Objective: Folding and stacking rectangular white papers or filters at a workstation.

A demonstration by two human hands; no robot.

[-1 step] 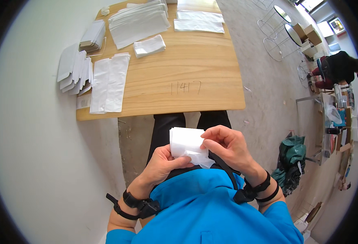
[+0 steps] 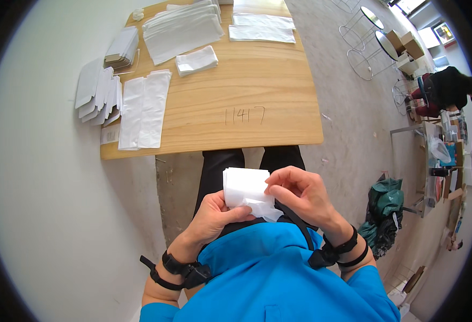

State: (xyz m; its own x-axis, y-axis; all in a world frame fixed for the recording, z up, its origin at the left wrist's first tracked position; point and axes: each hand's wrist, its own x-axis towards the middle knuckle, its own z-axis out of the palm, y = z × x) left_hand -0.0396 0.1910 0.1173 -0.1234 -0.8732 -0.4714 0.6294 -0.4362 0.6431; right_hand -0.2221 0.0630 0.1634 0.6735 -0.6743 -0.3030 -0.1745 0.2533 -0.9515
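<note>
While the left hand (image 2: 213,219) clasped the white stack (image 2: 245,185), the right hand (image 2: 303,197) curled part-open at its edge, hold unclear; layer-sorting seemed underway, next requiring a light pinch.

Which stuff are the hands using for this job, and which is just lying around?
Looks like part of the job:
- white stack, held in the left hand, right hand at its edge
- probably the white pieces on the table

Probably just lying around:
- green-and-black bundle
- round-topped stools
- cardboard boxes
</note>
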